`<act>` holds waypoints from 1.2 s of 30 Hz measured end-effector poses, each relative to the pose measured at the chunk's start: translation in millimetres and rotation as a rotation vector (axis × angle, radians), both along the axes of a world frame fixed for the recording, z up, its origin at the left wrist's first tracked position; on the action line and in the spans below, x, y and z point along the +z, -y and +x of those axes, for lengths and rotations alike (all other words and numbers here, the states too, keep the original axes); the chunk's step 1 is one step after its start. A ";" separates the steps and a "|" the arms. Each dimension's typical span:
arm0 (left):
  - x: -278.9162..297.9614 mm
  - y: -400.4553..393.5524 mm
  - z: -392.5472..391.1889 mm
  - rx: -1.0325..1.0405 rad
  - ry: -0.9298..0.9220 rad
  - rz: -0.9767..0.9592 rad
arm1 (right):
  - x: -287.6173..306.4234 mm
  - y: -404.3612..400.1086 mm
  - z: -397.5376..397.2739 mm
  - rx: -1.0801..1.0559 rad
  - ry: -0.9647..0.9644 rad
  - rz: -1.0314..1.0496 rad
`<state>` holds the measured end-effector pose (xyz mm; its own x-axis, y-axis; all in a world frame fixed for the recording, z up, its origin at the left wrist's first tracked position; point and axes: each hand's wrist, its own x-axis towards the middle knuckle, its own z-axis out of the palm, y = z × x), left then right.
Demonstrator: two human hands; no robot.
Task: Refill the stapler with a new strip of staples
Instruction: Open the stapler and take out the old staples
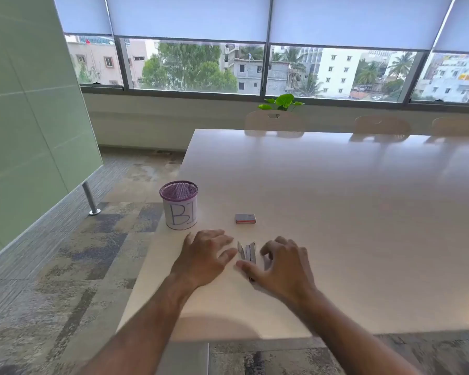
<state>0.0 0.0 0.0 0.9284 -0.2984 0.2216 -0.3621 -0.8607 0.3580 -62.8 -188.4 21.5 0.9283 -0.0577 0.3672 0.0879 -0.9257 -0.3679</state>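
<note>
Several short silvery staple strips [247, 251] lie side by side on the white table [336, 212], between my two hands. My left hand [205, 257] hovers flat just left of them, fingers spread, holding nothing. My right hand [282, 266] is just right of the strips, fingers curled and apart, with the thumb reaching under the strips' near ends. A small dark bit [251, 279] shows under that palm; I cannot tell what it is. A small red and grey staple box [245, 218] lies shut a little beyond the strips. No stapler is clearly visible.
A purple mesh cup [178, 204] wrapped in paper marked "BI" stands at the table's left edge, beyond my left hand. The table's near edge runs just under my forearms. Chairs [274, 123] line the far side, below the windows.
</note>
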 end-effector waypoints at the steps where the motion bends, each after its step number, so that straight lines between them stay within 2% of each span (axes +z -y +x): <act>1: 0.5 1.0 1.7 -0.027 0.005 -0.031 | -1.0 -3.4 1.0 0.013 0.020 -0.011; 4: -0.2 5.1 8.9 -0.088 0.034 -0.120 | -4.0 -13.0 4.0 -0.003 0.029 -0.038; 10: -0.5 11.9 26.5 -0.133 0.037 -0.283 | -9.8 -10.1 17.2 -0.087 -0.009 0.107; 14: 2.4 18.8 36.9 -0.147 -0.091 -0.473 | -8.2 -1.0 31.9 -0.116 -0.038 0.245; 19: 13.8 38.4 47.8 -0.163 -0.377 -0.984 | 4.7 20.7 54.7 0.020 -0.111 0.561; 26: 24.2 58.5 62.5 -0.192 -0.511 -1.156 | 16.6 35.4 74.1 0.152 -0.126 0.602; 28: 26.2 54.3 67.5 -0.232 -0.522 -1.121 | 19.9 38.0 78.1 0.196 -0.216 0.798; 31: 29.5 43.6 74.3 -0.332 -0.566 -1.125 | 23.2 40.5 86.4 0.295 -0.461 1.126; 36: 29.5 38.9 81.2 -0.476 -0.673 -1.155 | 25.8 44.1 97.6 0.550 -0.876 1.443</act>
